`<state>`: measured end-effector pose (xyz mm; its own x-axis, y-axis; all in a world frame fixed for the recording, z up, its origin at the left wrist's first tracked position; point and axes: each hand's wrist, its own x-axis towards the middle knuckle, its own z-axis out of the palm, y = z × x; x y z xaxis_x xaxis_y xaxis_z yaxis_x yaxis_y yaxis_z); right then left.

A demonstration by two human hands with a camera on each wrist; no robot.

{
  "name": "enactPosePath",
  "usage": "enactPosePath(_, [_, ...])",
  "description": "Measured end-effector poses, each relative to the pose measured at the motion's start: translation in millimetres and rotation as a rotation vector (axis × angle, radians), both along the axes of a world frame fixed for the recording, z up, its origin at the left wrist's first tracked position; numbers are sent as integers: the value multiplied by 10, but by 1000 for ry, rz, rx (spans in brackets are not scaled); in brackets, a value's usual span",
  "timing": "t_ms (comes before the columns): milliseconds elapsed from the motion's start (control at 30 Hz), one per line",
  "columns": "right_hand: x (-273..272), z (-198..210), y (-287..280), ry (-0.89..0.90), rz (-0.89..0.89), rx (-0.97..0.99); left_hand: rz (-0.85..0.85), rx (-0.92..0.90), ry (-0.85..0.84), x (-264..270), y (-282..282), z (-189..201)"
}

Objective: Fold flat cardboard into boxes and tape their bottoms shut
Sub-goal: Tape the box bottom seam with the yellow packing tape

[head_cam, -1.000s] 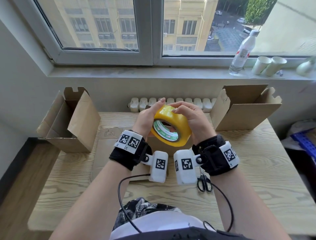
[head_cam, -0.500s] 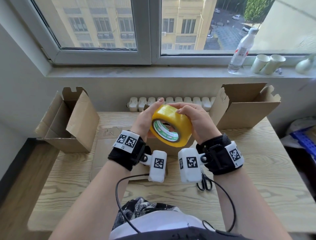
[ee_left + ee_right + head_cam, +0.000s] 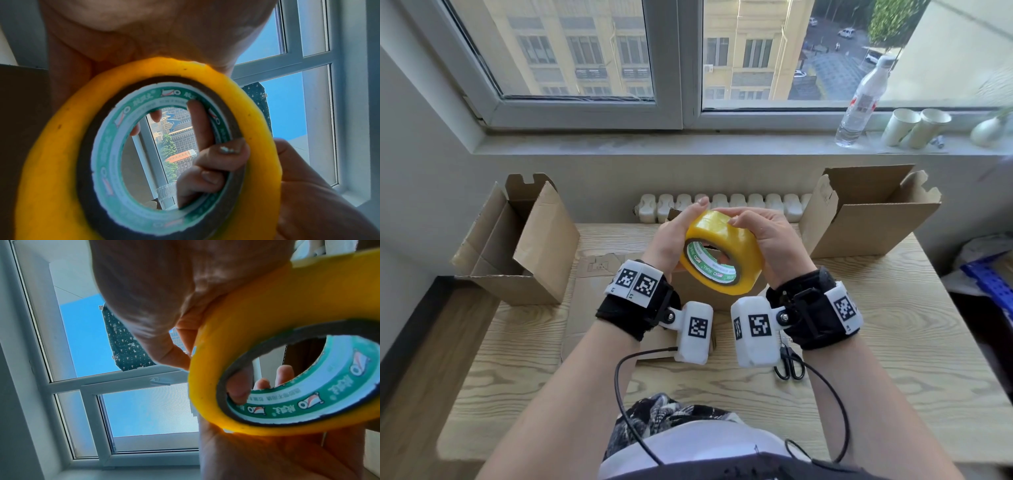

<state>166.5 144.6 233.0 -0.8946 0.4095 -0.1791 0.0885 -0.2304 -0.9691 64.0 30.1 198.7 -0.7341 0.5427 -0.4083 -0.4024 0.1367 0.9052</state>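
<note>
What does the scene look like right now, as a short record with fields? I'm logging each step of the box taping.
tape: yellow roll, held up over the table
left hand: grips the roll's left side
right hand: grips the right side, fingertips on the top edge
boxes: one folded box at left, one at right, flat cardboard under the hands
scissors: on the table by the right wrist
tape pulled out: none visible
</note>
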Motion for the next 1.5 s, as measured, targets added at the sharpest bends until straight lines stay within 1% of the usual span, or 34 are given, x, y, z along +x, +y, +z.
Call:
enactPosePath(367, [37,-15,-9,-6,-19,-18,11,-5,6,19,7,-21])
enactPosePath(467, [53,-2,-1,-28,-22,-45,-16,-3,-4,35,12,-27])
enactPosePath(600, [71,30,22,-19,0,23,5,13,-16,35,8,-35])
enactPosePath(900, [59,-4,48,-17,9,-14,-2,19,1,42,5,-39])
enactPosePath(1100, [51,-8,48,-27,-5,-22,12,-21,25,46,3,-40])
enactPosePath(1200, [50,-18,54,-15,6,-34,-15,-6,36,38,7,-1])
enactPosePath(1500, [27,-40,72,11,22,-31,6,-12,33,4,9,-21])
